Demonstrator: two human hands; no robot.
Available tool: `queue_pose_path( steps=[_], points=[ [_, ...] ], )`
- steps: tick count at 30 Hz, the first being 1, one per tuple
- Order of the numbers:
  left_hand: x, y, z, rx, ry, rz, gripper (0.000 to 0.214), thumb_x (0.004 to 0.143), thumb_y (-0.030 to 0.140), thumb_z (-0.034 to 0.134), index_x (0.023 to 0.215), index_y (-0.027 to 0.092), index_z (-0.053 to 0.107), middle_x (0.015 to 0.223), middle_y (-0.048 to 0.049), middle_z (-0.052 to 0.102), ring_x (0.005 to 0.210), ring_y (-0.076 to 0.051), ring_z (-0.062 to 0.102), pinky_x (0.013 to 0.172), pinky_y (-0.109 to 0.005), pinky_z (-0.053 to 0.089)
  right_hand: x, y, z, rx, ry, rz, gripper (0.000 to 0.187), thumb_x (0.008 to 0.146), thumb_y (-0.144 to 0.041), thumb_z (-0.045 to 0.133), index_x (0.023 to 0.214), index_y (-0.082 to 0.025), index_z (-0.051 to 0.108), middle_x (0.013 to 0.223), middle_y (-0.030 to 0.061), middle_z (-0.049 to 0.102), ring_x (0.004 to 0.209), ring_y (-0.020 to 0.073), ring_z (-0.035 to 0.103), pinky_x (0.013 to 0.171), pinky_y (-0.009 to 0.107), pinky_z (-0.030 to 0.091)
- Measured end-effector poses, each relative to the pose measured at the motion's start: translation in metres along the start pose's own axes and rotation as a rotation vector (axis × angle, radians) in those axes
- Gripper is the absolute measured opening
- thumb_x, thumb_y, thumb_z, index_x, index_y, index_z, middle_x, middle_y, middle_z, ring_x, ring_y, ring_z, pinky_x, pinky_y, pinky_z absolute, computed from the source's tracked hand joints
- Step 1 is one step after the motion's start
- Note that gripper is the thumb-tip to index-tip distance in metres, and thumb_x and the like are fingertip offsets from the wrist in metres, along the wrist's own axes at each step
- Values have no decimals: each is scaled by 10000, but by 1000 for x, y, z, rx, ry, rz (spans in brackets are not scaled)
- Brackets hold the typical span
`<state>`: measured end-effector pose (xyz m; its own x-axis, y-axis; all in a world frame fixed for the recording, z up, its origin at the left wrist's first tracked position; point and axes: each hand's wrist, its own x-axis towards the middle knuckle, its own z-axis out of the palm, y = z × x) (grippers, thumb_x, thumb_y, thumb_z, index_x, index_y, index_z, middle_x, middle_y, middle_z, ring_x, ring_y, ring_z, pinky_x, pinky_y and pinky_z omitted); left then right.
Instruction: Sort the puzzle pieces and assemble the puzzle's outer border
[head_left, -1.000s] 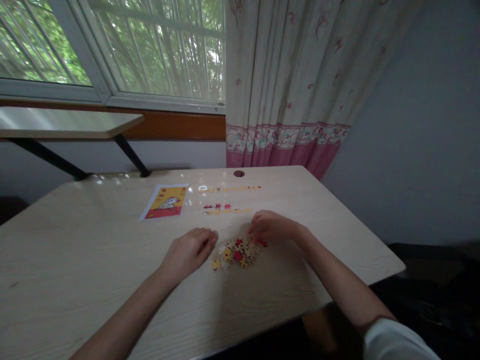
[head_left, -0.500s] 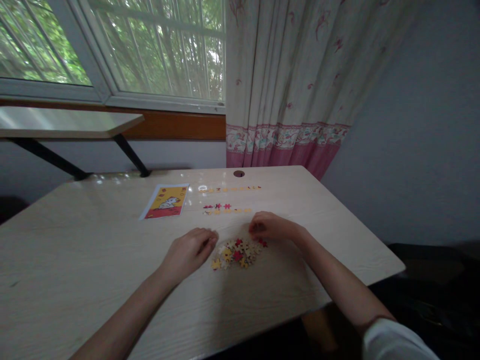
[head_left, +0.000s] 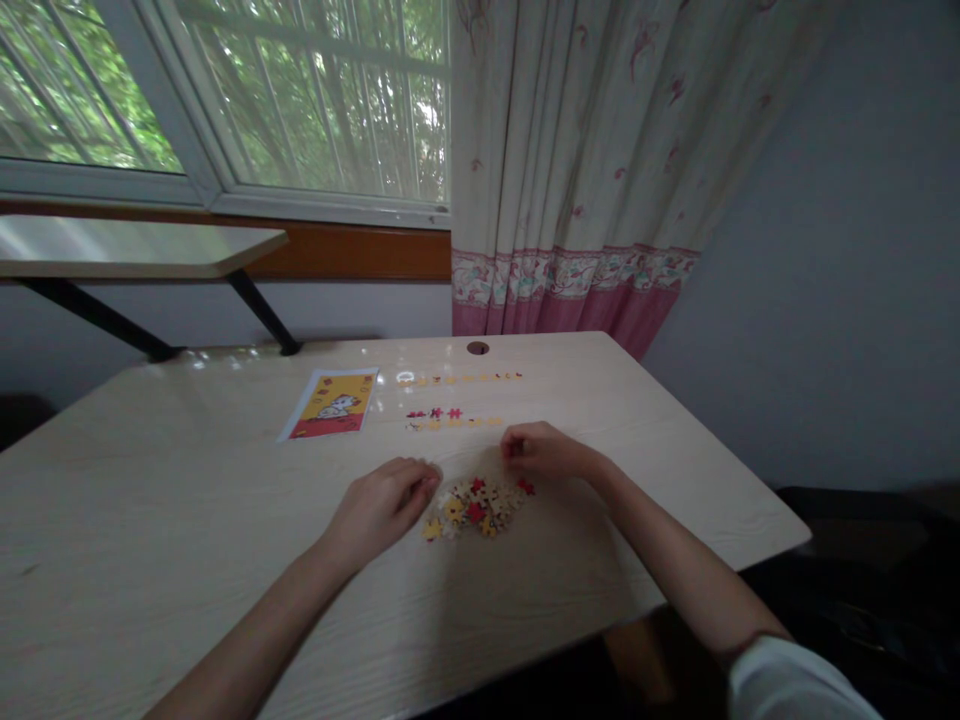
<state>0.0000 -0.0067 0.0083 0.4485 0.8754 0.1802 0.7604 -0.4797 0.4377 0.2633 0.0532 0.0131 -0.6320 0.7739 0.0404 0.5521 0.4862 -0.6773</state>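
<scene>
A small heap of red, yellow and pale jigsaw pieces point(head_left: 478, 506) lies on the light wooden desk point(head_left: 187, 520). My left hand point(head_left: 379, 508) rests on the desk just left of the heap, fingers curled and touching its edge. My right hand point(head_left: 541, 450) hovers at the heap's far right corner, fingers pinched together on what looks like a small red piece. Beyond the heap lie short rows of sorted pieces point(head_left: 454, 418) and a further row point(head_left: 459, 378).
A yellow and red picture card point(head_left: 331, 402) lies at the back left of the desk. A cable hole point(head_left: 478, 347) sits near the far edge. A second tabletop point(head_left: 135, 245), a window and a pink-hemmed curtain point(head_left: 570, 170) stand behind. The desk's right edge drops to a dark floor.
My right hand has lifted slightly off the heap and drawn back, fingers now pinched. My left hand has crept a little to the right toward the heap.
</scene>
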Motion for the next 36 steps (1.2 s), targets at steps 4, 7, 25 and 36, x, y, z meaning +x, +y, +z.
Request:
queue_pose_path(
  steps=[4,7,25,36],
  points=[
    [3,7,9,-159,9,10,201,843,227,433,878,195,628,844,-33,660,739,-161,589,663,-256,449,3,-17,12,202,151,0,99,730,-216,655,803,-150,648,734,-3,638,653,90,551,605,211,428],
    [4,14,13,-262,42,0,186,834,230,463,880,187,638,794,-25,654,685,-144,569,614,-235,430,6,-28,26,361,190,26,120,716,-251,670,784,-152,668,733,9,662,655,100,577,622,228,448],
    [7,14,11,-599,93,-176,305,819,411,467,747,141,589,595,19,479,548,-108,417,499,-209,330,-1,-50,39,98,349,-122,69,750,-201,643,802,-193,688,702,-4,675,612,95,569,639,220,433],
    [8,16,12,-722,71,-213,318,792,433,503,768,136,615,607,7,513,550,-111,427,503,-216,332,0,-41,44,-121,497,-278,31,768,-206,632,790,-200,653,702,-11,663,656,105,578,733,254,403]
  ],
)
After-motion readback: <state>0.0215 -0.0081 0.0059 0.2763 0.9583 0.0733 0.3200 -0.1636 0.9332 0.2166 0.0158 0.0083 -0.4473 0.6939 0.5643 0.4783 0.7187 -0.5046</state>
